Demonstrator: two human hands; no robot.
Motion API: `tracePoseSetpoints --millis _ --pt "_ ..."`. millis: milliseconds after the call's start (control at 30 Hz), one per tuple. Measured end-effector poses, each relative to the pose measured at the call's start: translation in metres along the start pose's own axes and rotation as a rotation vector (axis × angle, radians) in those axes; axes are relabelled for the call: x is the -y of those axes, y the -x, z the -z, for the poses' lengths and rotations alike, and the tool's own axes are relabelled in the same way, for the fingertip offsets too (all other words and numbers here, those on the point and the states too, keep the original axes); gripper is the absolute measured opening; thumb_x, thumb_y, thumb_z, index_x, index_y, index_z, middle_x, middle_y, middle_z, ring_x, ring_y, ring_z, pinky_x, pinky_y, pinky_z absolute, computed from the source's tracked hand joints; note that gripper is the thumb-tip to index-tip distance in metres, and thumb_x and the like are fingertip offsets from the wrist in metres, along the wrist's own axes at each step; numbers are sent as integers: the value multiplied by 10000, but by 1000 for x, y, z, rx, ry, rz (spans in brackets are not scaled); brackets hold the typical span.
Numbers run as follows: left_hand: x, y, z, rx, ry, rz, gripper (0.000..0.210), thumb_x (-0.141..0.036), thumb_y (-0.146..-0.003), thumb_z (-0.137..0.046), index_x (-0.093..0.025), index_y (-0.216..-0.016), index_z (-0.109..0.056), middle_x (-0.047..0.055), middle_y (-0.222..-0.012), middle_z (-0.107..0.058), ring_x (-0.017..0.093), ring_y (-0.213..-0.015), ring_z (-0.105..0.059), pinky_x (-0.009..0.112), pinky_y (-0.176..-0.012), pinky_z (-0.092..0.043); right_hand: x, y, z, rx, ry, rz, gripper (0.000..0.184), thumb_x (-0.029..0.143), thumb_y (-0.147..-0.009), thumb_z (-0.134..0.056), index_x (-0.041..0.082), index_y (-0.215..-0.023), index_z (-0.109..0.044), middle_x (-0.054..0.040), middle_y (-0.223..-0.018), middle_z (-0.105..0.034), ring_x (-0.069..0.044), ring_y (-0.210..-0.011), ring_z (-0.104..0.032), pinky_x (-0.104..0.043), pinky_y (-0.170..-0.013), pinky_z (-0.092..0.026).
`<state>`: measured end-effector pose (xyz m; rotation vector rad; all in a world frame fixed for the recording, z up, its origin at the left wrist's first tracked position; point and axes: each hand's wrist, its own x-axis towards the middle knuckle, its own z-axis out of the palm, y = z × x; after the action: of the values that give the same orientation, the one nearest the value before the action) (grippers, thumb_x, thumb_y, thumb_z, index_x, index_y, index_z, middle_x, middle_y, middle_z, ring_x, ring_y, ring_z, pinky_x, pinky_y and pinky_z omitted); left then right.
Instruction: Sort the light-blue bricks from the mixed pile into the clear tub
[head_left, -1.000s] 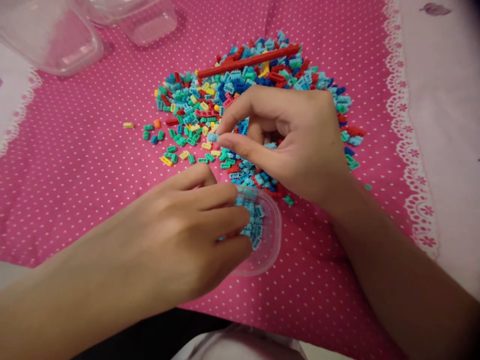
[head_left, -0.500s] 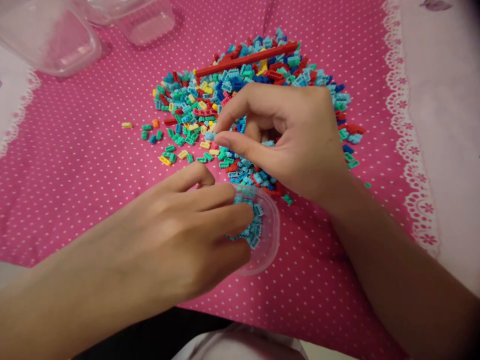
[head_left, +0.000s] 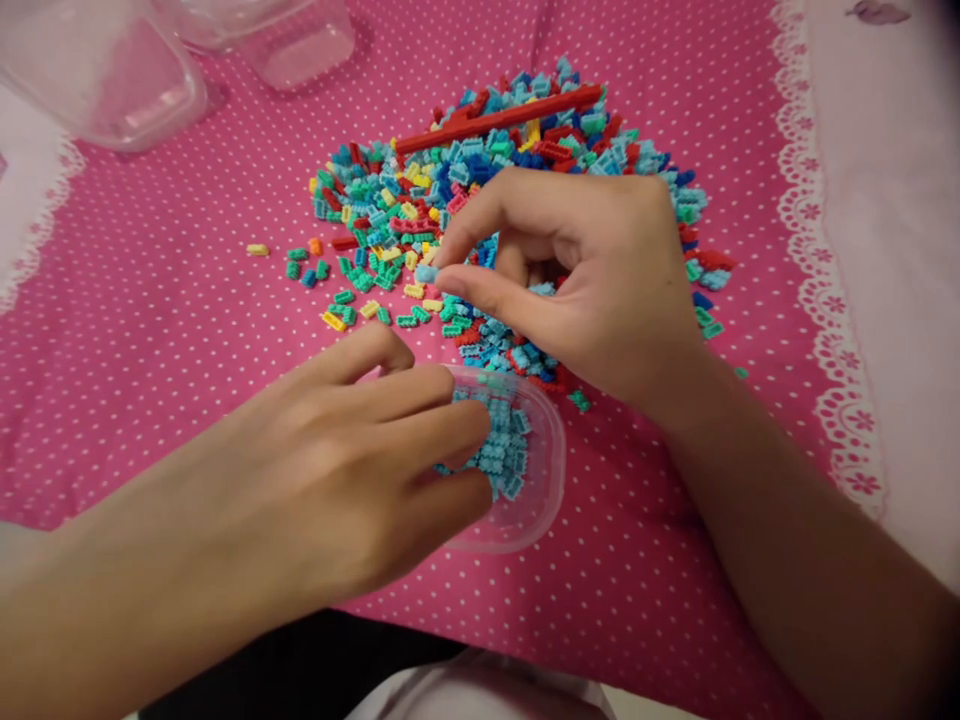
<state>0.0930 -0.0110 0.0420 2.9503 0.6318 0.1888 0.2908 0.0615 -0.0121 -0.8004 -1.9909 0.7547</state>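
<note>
My right hand is closed in a pinch over the pile, a small light-blue building brick between thumb and index fingertip. Lower down, my left hand covers the left part of a clear plastic container. Its fingers are curled inward, and their tips, with anything in them, are hidden from me. Light-blue bricks lie inside that container. Behind and below my right hand spreads a heap of small bricks in blue, green, red and yellow.
A long red stick of joined bricks rests across the heap. Two clear tubs stand at the back left. Several loose green and yellow bricks lie left of the heap. Pink dotted cloth with lace edging covers the table.
My left hand has shifted slightly left, uncovering more of the light-blue bricks in the container. The right hand keeps its pinch on the small brick, nearly in the same place.
</note>
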Motion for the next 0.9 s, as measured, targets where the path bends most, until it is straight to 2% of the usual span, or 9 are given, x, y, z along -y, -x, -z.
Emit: tracePoseSetpoints --millis 200,433,600,733,900 --pt "-4 -2 -3 49 72 15 201 -170 -1011 -526 -262 -917 -678 -13 -872 -661 161 -805 -584 378 -820 -435 -1 0 -1 -3 -11 10 108 306 -952 -704 204 -920 -697 63 -633 -507 -90 -611 -495 -241 -613 -372" --pt "-3 0 -5 -3 53 45 174 -230 -1013 -554 -274 -881 -660 -15 -816 -614 168 -777 -543 375 -775 -420 -2 -2 -1 6 1 5 130 336 -952 -708 209 -927 -693 57 -653 -533 -90 -621 -509 -236 -595 -369" --pt "-6 -11 -5 42 60 -15 285 -172 -1036 -463 -249 -859 -671 -11 -785 -595 176 -777 -518 393 -775 -389 0 -2 0 21 18 -3 171 372 -982 -666 212 -927 -689 53 -646 -524 -92 -618 -515 -234 -578 -360" --pt "-7 -18 -5 27 73 -8 411 -159 -1068 -357 -237 -842 -691 -14 -792 -606 179 -768 -513 403 -767 -359 0 -2 0 21 15 0 150 349 -981 -670 211 -922 -680 57 -639 -520 -92 -616 -524 -234 -578 -364" --pt "-9 -19 -5 6 68 -10 451 -146 -1087 -303 -218 -856 -683 -14 -783 -613 178 -748 -514 396 -765 -371 0 -1 0 19 -6 8 133 324 -976 -680 206 -914 -688 60 -632 -518 -90 -605 -520 -237 -586 -374"
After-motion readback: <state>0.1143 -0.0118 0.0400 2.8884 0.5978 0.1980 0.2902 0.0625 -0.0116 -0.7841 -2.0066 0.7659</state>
